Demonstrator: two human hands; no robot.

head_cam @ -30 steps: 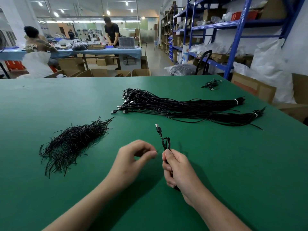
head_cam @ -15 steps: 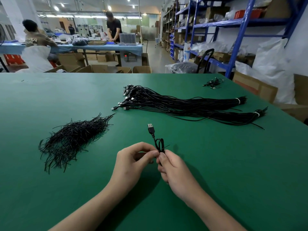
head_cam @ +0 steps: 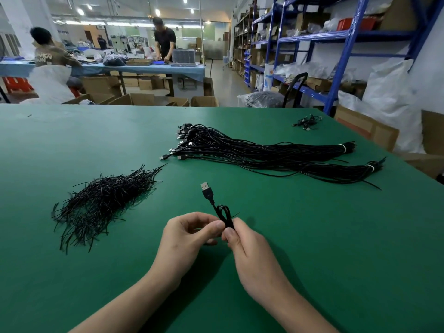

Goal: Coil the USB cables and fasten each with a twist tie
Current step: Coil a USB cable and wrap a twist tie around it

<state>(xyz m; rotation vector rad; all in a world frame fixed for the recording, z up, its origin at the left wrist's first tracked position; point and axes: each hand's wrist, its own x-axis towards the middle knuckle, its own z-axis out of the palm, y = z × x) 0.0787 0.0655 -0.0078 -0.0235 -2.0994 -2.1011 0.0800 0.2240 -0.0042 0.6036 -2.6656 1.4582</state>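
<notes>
Pale lettering on a far worker's shirt (head_cam: 44, 57) is too blurred to read. On the green table (head_cam: 336, 236) a heap of twist ties (head_cam: 101, 203) lies to the left and tied cable bundles (head_cam: 264, 155) lie beyond. Near the front, the right hand (head_cam: 247, 248) curls round a coiled USB cable (head_cam: 224, 216) with its plug (head_cam: 206, 189) pointing up and away, and the left hand (head_cam: 189, 239) pinches the same coil between thumb and forefinger.

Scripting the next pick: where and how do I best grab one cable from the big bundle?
Take the stray plug lying clear at the near-left end of the bundle, fingers from the left, pinching its body. Plugs fan loose there; a white band cinches the right end, so a cable likely slides out plug-first.
</notes>
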